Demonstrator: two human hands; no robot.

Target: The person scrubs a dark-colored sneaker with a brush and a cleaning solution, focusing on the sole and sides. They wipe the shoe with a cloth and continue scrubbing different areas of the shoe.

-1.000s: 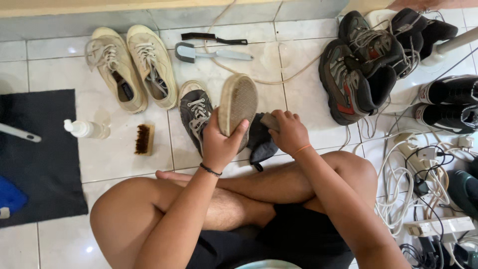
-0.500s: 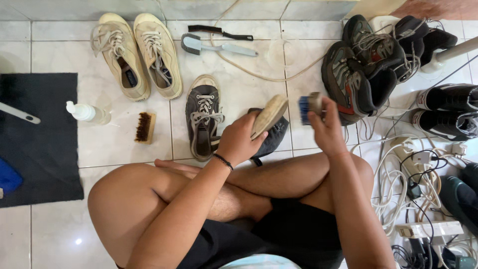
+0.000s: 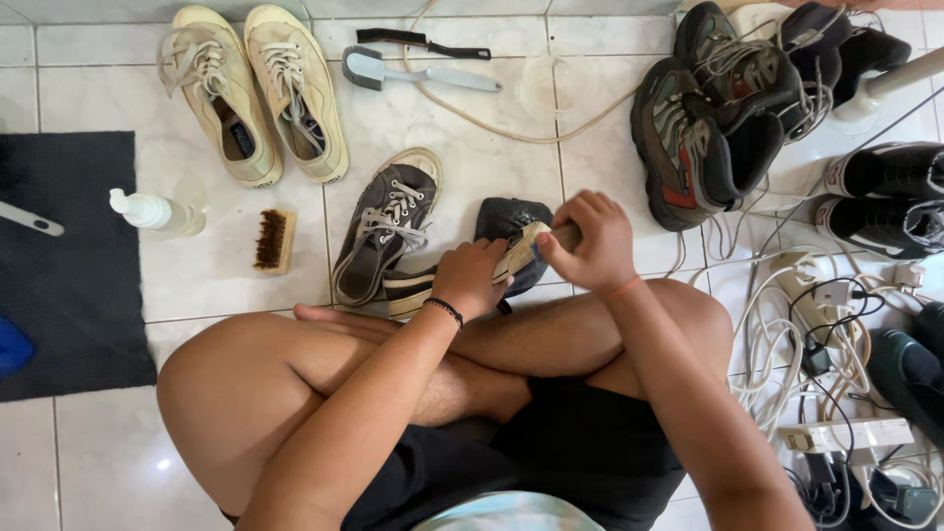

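Note:
I sit cross-legged on a white tiled floor. My left hand [image 3: 472, 277] grips a dark canvas sneaker [image 3: 418, 288] with a cream sole, lying on its side just above my legs. My right hand [image 3: 588, 242] is closed on a small brush [image 3: 551, 239], whose bristles press against the sneaker's sole edge. The matching dark sneaker [image 3: 385, 228] lies upright on the floor just left of it. A dark crumpled cloth or bag [image 3: 511, 218] sits behind the held shoe.
A cream sneaker pair [image 3: 256, 90] lies at the top left, with a spray bottle [image 3: 155, 211] and a wooden brush [image 3: 274, 240] below. A long-handled brush [image 3: 418, 71] lies at top centre. Hiking shoes [image 3: 703, 133] and tangled cables [image 3: 816, 324] fill the right. A dark mat [image 3: 59, 295] lies at the left.
The held sneaker has been lowered and turned onto its side near my legs. My right hand has come back in from the right and set the brush against the sole edge.

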